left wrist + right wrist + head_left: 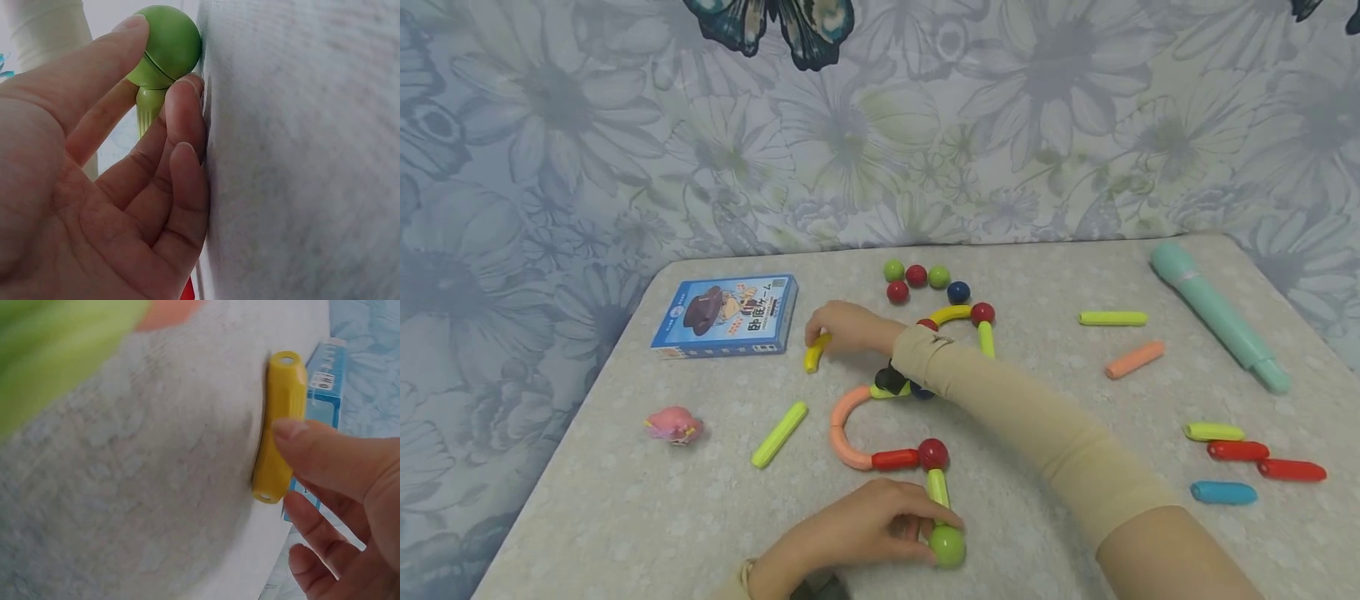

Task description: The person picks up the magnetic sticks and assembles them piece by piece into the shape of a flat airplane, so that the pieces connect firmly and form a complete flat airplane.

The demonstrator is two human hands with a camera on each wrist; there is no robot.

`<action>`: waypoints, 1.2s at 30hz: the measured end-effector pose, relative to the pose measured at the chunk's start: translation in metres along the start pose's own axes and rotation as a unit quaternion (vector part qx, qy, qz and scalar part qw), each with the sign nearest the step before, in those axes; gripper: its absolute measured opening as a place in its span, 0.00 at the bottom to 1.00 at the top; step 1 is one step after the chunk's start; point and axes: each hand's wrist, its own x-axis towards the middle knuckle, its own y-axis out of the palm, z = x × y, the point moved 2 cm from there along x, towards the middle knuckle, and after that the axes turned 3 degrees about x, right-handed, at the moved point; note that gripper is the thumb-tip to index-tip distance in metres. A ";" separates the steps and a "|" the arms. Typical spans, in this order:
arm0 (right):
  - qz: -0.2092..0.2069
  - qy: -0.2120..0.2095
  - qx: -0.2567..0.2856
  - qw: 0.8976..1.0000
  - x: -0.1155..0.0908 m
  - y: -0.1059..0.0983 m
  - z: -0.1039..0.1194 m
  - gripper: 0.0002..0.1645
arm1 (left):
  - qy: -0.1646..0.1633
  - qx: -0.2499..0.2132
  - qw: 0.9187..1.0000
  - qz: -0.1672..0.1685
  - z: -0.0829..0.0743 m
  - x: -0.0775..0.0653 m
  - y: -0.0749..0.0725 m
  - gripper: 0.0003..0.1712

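My left hand pinches a green ball near the front of the table. In the left wrist view the thumb lies on the ball and fingers are at its lower side. A lime stick joins it to a red ball, followed by a red stick and a curved orange piece. My right hand reaches across, beyond these pieces, and pinches a short yellow curved stick at the table surface, the thumb on its near side. The right forearm hides part of the joined pieces.
A blue box lies at the back left, with a pink figurine and a lime stick nearer. Several loose balls sit at the back. Coloured sticks and a mint-green wand-like object lie on the right.
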 end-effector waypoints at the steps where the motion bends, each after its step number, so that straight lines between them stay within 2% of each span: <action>1: 0.002 0.004 -0.006 1.000 0.000 0.000 0.001 0.14 | 0.000 0.001 1.000 0.000 0.000 0.000 0.000 0.21; 4: 0.009 0.013 -0.017 1.000 0.001 0.001 0.002 0.11 | -0.006 -0.003 1.000 0.002 0.000 0.000 0.000 0.21; 8: 0.004 0.025 -0.004 1.000 -0.002 -0.001 -0.001 0.08 | -0.009 -0.008 1.000 0.004 0.000 0.000 0.001 0.22; 13: -0.024 0.017 0.025 0.999 -0.021 -0.024 -0.005 0.10 | -0.002 -0.015 1.000 0.001 0.001 0.002 0.002 0.21; 16: -0.047 0.009 0.064 0.997 -0.048 -0.044 -0.004 0.12 | -0.001 -0.016 1.000 0.002 0.001 0.002 0.002 0.21; 19: -0.074 0.005 0.118 0.990 -0.087 -0.058 -0.003 0.12 | -0.011 -0.015 1.000 0.004 0.002 0.003 0.002 0.21; 23: -0.097 0.022 0.206 0.974 -0.149 -0.056 -0.004 0.13 | -0.028 -0.021 0.999 0.006 0.003 0.002 0.002 0.21; 25: -0.081 0.047 0.279 0.956 -0.183 -0.044 -0.006 0.14 | -0.028 -0.023 0.999 0.004 0.003 0.002 0.003 0.21; 27: -0.052 0.082 0.370 0.924 -0.216 -0.028 -0.006 0.18 | -0.024 -0.024 0.999 0.003 0.003 0.002 0.003 0.21; 28: -0.035 0.102 0.423 0.900 -0.233 -0.018 -0.006 0.19 | -0.020 -0.022 1.000 0.002 0.004 0.003 0.003 0.21; 29: -0.019 0.122 0.476 0.871 -0.248 -0.007 -0.006 0.21 | -0.018 -0.021 1.000 0.001 0.004 0.003 0.003 0.21; 30: -0.005 0.140 0.527 0.838 -0.262 0.003 -0.006 0.22 | -0.017 -0.020 1.000 0.001 0.004 0.004 0.003 0.21; 32: 0.014 0.154 0.607 0.779 -0.285 0.023 -0.005 0.24 | -0.016 -0.015 1.000 0.000 0.004 0.004 0.003 0.21; 33: 0.020 0.151 0.636 0.757 -0.294 0.032 -0.004 0.23 | -0.016 -0.009 1.000 -0.001 0.004 0.005 0.003 0.21; 34: 0.023 0.150 0.652 0.743 -0.301 0.040 -0.002 0.22 | -0.017 -0.005 1.000 -0.002 0.004 0.005 0.003 0.22; 35: 0.023 0.141 0.653 0.744 -0.305 0.046 -0.001 0.21 | -0.018 -0.002 1.000 -0.002 0.004 0.005 0.003 0.22; 36: 0.019 0.131 0.641 0.756 -0.309 0.052 0.001 0.20 | -0.019 0.003 1.000 -0.003 0.004 0.005 0.003 0.22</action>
